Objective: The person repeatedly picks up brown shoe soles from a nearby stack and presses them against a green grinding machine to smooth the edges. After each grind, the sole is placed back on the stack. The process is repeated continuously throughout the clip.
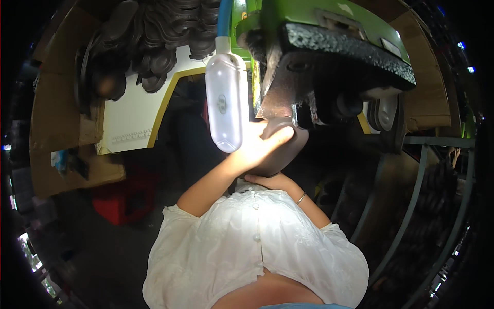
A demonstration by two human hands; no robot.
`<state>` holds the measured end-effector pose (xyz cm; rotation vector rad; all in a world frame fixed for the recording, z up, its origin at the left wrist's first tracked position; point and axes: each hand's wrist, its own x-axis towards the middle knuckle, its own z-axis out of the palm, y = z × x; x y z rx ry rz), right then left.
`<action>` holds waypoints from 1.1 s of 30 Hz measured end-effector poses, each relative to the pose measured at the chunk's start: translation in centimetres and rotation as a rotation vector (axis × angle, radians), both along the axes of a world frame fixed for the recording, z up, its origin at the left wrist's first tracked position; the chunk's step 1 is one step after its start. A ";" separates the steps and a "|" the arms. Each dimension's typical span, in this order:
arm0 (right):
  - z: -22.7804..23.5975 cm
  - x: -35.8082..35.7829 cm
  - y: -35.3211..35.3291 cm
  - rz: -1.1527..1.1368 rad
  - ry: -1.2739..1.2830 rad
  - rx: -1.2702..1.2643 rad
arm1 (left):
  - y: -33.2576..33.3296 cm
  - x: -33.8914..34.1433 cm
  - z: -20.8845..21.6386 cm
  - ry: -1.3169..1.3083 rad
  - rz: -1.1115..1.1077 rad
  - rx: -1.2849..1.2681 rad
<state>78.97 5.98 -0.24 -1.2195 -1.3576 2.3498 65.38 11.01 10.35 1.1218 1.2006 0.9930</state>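
A dark brown shoe sole (278,154) is held tilted beneath the head of a green machine (378,23), its far end at the machine's working part. My left hand (257,144) is closed on the sole's left side, with the thumb lying across its face; bright lamp light washes out some of the fingers. At the near end of the sole, close to my body, my right hand (272,181) holds it from below, and most of its fingers are hidden. The exact spot where the machine meets the sole is hard to make out.
An elongated white lamp (226,103) hangs just left of the machine head. Many dark soles (164,26) are heaped on the white tabletop (126,118), with cardboard (56,92) around it. A red stool (121,201) stands lower left, a metal rack (418,190) at right.
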 end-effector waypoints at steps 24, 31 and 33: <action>9.2 6.4 6.9 -0.631 0.344 0.402 | -5.6 -8.9 -2.9 -0.524 0.346 -0.127; 11.1 2.0 8.2 -0.380 0.320 0.640 | -8.8 -12.3 -7.5 -0.360 0.179 -0.370; 11.0 1.4 8.4 -0.390 0.269 0.615 | -8.9 -11.1 -9.1 -0.148 0.012 -0.358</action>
